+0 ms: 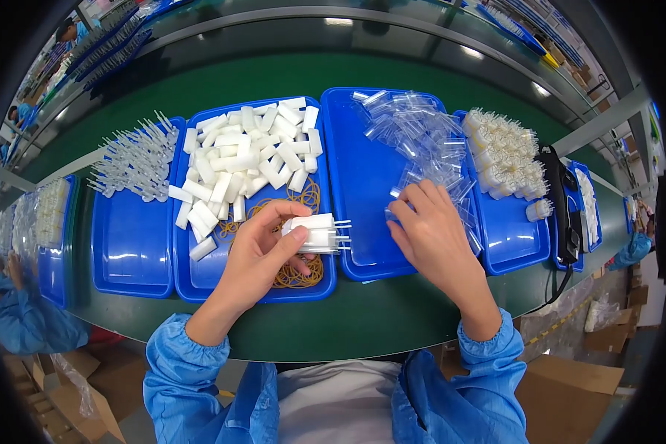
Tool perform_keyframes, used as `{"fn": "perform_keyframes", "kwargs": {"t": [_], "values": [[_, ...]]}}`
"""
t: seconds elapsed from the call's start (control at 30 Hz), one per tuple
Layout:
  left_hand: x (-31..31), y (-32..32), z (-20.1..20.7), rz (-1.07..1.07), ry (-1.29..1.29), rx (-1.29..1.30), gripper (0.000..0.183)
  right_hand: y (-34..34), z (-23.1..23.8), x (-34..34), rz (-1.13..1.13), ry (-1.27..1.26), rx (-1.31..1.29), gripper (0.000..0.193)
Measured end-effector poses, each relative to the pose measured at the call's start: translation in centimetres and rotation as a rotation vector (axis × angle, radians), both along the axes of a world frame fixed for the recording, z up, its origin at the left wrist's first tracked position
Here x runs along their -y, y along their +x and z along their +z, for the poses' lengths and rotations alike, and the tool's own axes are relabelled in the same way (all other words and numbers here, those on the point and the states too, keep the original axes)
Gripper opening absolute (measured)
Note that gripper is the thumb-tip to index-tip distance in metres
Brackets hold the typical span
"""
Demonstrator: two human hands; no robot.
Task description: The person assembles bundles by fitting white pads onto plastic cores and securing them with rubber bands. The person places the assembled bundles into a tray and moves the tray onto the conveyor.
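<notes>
L hand [255,246] pinches 1 white bundle [314,224], pins [342,227] jutting R. R hand [434,231] half-curled by clear sleeves [416,132]; can't tell hold.

Bright, even light glints on the heaped clear plastic tubes [416,127]. Fisheye distortion bends outer edges; corners fall black.

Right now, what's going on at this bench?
Someone's left hand holds a white bundle with thin rods sticking out. The right hand is at the clear pieces in a blue tray; whether it holds one is unclear. White blocks and bands share the next tray leftward.
</notes>
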State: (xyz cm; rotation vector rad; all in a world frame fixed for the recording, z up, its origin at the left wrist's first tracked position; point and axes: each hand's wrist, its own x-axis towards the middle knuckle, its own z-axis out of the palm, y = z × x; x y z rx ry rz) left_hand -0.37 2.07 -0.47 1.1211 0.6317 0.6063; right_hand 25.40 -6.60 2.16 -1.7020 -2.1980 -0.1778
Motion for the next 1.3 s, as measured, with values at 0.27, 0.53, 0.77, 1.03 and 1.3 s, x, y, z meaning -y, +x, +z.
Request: {"fn": "perform_keyframes", "kwargs": {"t": [0.27, 0.53, 0.77, 1.03, 1.3], "values": [[0.3, 0.1, -0.3, 0.008, 0.117, -0.007, 0.033, -2.2, 1.8, 0.7, 0.091, 0.017, -0.731, 0.026], [0.7, 0.8, -0.5, 0.041, 0.392, -0.088, 0.036, -1.9, -0.9, 0.9, 0.123, -0.01, -1.045, 0.028], [0.9, 0.8, -0.6, 0.028, 0.459, -0.098, 0.036, -2.1, -1.6, 1.0, 0.084, -0.064, -1.191, 0.024], [0.9, 0.8, -0.8, 0.056, 0.429, -0.057, 0.038, -1.8, -1.3, 1.0, 0.028, -0.082, -1.198, 0.023], [0.9, 1.0, -0.9, 0.038, 0.64, -0.134, 0.038, -2.8, -1.5, 1.3, 0.068, -0.15, -1.323, 0.024]]}}
